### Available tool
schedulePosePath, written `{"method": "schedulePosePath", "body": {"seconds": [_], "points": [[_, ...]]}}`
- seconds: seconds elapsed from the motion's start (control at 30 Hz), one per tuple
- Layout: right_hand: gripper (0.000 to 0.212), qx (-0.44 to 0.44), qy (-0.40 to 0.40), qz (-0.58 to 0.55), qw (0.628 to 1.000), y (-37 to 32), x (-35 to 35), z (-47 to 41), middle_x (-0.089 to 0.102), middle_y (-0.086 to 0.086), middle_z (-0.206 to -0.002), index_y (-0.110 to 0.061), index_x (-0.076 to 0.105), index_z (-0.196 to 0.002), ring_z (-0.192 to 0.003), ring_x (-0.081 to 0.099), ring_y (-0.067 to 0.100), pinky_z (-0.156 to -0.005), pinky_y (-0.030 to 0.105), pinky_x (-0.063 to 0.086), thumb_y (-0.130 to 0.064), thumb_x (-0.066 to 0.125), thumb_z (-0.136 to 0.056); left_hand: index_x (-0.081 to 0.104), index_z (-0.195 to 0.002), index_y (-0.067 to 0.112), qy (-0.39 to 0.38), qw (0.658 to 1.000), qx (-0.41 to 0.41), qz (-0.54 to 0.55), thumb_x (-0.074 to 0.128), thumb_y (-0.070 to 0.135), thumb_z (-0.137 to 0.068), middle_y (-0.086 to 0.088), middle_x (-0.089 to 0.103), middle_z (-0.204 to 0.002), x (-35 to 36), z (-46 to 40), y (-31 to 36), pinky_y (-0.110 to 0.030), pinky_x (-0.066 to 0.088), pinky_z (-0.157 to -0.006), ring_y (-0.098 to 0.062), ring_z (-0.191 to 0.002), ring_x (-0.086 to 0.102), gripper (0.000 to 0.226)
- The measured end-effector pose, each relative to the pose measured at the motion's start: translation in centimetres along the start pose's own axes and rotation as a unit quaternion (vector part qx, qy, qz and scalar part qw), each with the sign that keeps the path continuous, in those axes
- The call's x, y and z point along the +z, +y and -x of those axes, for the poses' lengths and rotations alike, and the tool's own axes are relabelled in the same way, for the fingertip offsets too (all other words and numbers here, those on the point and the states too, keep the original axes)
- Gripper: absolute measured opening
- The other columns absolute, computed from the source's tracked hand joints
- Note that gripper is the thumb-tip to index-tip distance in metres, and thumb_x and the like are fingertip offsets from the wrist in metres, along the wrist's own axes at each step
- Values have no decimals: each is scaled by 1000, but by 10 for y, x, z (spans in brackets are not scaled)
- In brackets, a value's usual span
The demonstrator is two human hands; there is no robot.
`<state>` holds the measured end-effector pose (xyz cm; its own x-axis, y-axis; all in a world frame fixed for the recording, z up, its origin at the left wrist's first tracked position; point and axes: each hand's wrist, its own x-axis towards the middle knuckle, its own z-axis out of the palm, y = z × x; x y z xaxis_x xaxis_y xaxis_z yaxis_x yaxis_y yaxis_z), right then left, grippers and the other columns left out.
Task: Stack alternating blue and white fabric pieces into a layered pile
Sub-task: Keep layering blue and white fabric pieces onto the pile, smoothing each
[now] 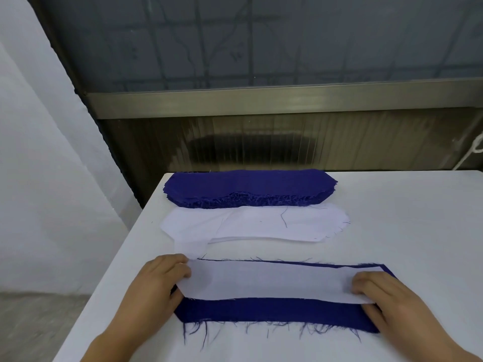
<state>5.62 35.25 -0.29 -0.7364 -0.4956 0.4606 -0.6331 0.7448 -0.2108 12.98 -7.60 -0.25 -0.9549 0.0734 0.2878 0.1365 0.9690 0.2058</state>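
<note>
Pile barely begun: white piece pinched at both ends by left hand and right hand over near blue piece; blue stack and white stack untouched on desk.

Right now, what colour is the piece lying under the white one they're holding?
Dark blue, with frayed edges, seen in the head view.
</note>
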Motion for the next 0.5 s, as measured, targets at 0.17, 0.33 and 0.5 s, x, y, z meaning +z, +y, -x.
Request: {"method": "schedulePosePath", "body": {"seconds": [0.17, 0.33, 0.5], "points": [[35, -2, 17, -8, 1000, 5, 0, 3, 54, -14, -98, -13, 71, -75, -85, 51, 6, -82, 6, 33, -17, 37, -84, 64, -79, 23, 21, 999, 31, 39, 47, 12, -69, 19, 61, -100, 3, 4, 2, -16, 39, -81, -1, -93, 52, 23], [56, -5, 3, -34, 999, 8, -2, 6, 56, -16, -99, -16, 72, -76, -85, 53, 3, -76, 10, 39, -42, 27, -98, 67, -77, 24, -8, 996, 39, 78, 42, 21, -73, 23, 61, -99, -1, 7, 7, -8, 40, -81, 5, -91, 54, 26], [40, 12, -61, -66, 996, 5, -16, 5, 61, -18, -98, -27, 70, -80, -90, 52, -6, -75, 9, 40, -57, 45, -89, 63, -77, 35, -69, 991, 14, 110, 51, 36, -76, 31, 59, -99, -10, 4, 5, -6, 41, -74, 8, -93, 54, 12]]}}
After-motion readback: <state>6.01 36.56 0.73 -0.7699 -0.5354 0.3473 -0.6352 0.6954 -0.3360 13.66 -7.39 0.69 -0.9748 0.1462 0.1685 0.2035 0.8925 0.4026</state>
